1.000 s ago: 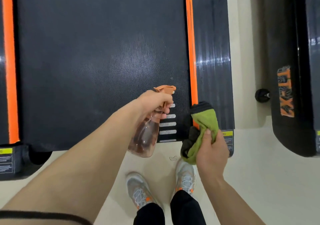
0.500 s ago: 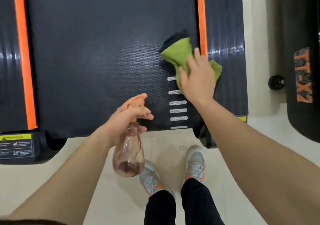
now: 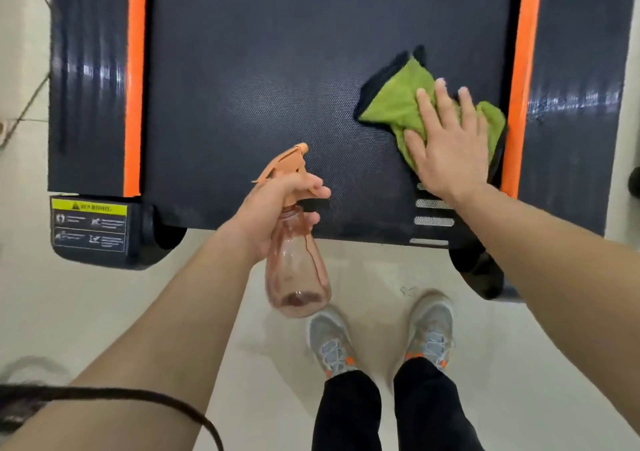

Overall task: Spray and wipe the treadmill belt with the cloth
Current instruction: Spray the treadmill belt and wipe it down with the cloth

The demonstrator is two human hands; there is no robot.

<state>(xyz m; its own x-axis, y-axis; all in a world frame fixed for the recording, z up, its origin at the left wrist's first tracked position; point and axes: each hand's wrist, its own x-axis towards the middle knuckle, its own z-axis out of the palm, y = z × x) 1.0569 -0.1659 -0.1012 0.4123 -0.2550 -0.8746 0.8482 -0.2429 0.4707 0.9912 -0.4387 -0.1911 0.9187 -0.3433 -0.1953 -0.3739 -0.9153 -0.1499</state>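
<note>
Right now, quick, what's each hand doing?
Left hand: closed around the spray bottle.
Right hand: open, flat on the green cloth, pressing it to the treadmill belt.

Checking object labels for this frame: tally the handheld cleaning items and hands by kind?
Spray bottle: 1
Green cloth: 1
Hands: 2, left hand and right hand
Total: 4
</note>
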